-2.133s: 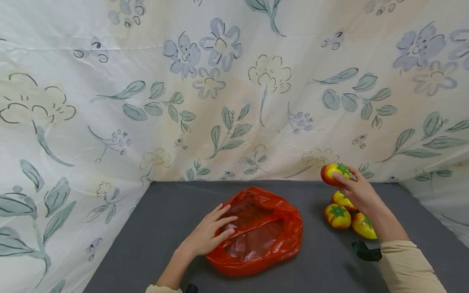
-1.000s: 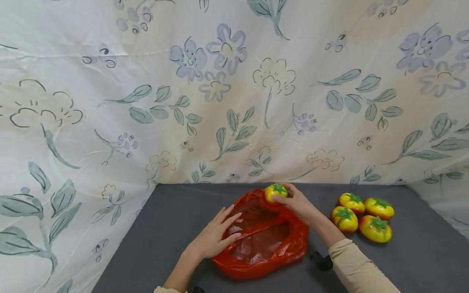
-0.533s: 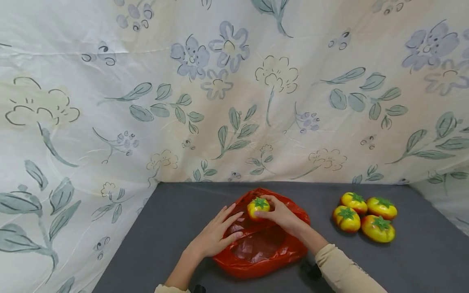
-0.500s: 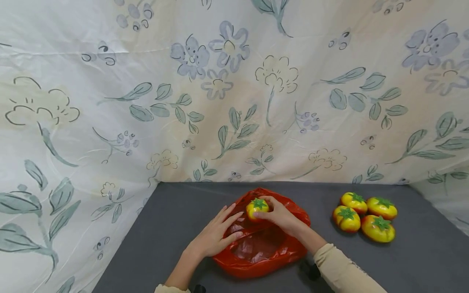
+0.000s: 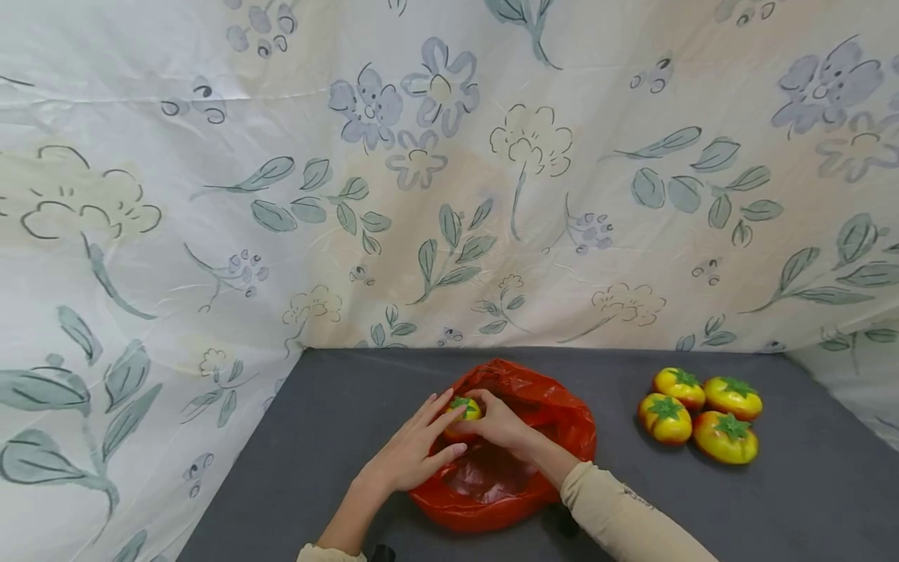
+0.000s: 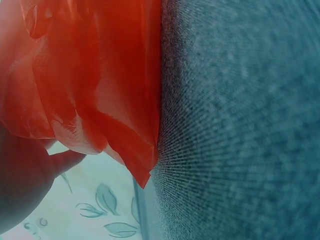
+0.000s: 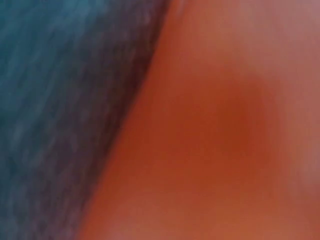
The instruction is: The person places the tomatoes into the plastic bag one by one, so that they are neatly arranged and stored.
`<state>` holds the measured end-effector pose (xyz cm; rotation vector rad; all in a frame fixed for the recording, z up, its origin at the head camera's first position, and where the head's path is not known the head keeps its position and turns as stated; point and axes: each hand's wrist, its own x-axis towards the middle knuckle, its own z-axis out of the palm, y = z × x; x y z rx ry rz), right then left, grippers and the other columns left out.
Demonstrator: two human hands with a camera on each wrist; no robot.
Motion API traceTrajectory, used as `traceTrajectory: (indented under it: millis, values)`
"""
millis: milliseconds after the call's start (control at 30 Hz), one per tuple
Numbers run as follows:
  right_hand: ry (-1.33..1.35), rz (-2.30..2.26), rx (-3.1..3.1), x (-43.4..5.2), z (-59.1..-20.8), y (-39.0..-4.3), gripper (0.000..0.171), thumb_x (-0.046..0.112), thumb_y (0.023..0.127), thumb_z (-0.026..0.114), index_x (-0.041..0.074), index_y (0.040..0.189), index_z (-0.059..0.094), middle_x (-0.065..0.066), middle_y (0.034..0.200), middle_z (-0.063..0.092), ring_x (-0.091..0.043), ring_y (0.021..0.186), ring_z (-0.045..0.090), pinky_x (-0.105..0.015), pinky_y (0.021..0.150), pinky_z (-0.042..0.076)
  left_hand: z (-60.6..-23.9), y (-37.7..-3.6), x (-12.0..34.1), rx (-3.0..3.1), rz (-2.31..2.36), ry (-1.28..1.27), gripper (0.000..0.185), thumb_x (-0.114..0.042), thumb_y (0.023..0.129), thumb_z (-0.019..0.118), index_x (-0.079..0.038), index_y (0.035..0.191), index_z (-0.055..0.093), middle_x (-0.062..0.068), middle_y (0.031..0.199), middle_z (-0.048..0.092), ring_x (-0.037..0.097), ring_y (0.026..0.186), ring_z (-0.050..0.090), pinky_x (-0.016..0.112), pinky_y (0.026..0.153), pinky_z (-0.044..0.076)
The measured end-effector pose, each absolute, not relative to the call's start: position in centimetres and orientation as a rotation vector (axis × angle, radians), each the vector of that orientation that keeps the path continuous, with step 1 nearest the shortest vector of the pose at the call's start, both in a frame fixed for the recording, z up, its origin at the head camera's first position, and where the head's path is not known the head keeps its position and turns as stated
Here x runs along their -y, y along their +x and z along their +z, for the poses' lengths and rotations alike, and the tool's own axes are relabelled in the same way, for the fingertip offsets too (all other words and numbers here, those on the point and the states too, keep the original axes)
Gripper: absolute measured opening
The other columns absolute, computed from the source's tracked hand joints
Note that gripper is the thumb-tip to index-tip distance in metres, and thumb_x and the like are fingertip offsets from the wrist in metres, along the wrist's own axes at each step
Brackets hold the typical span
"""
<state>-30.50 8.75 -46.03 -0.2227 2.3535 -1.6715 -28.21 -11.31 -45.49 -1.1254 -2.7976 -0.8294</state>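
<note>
A red plastic bag [image 5: 485, 517] lies on the grey tabletop with its mouth spread wide toward me. My left hand [image 5: 406, 454] rests on the bag's left rim, fingers spread and fairly straight. Inside the mouth, near those fingers, my right hand [image 5: 502, 426] grips a yellow-red tomato [image 5: 467, 407] with a green leafy top; fingers of both hands partly cover it. The left wrist view has the bag's wrinkled side [image 6: 95, 75] beside part of the left hand [image 6: 25, 175]. Blurred red plastic [image 7: 215, 130] fills much of the right wrist view.
Several more yellow-red tomatoes [image 5: 725, 437] sit grouped on the tabletop [image 5: 632, 492] to the right of the bag. Behind the table hangs a pale cloth [image 5: 449, 172] with a flower and leaf print, which also covers the left side.
My right hand has carried the tomato from beside the group on the right, leftward over the bag's rim and down into its mouth. The left hand has stayed on the rim.
</note>
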Motion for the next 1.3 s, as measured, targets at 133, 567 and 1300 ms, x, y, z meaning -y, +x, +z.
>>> traceTrajectory:
  millis: [133, 567, 1300]
  values:
    - [-0.229, -1.670, -2.343, -8.1, -46.4, -30.5, 0.074, 0.029, 0.081, 0.077, -0.002, 0.137, 0.040, -0.014, 0.121, 0.055, -0.024, 0.098, 0.057, -0.039, 0.085, 0.051, -45.6, -28.2, 11.2, 2.790, -0.833, -1.132, 0.061, -0.053, 0.096, 0.045, -0.018, 0.146, 0.041, 0.003, 0.157, 0.018, 0.030, 0.143, 0.012, 0.058, 0.106, 0.023]
    - [-0.243, -1.658, -2.402, -7.5, -46.6, -30.7, 0.067, 0.021, 0.082, 0.075, -0.003, 0.134, 0.040, -0.016, 0.121, 0.055, -0.028, 0.103, 0.056, -0.047, 0.091, 0.047, -45.4, -28.3, 11.0, 2.786, -0.824, -1.112, 0.060, -0.054, 0.095, 0.046, -0.020, 0.145, 0.043, 0.002, 0.157, 0.018, 0.030, 0.143, 0.010, 0.059, 0.106, 0.023]
    - [-0.193, -1.659, -2.451, -8.8, -46.5, -31.6, 0.073, 0.023, 0.086, 0.072, -0.003, 0.140, 0.033, -0.023, 0.133, 0.044, -0.036, 0.117, 0.048, -0.052, 0.098, 0.039, -43.7, -26.3, 9.5, 2.942, -0.699, -0.874, 0.067, -0.059, 0.094, 0.043, -0.018, 0.147, 0.039, 0.007, 0.155, 0.024, 0.034, 0.141, 0.017, 0.065, 0.099, 0.029]
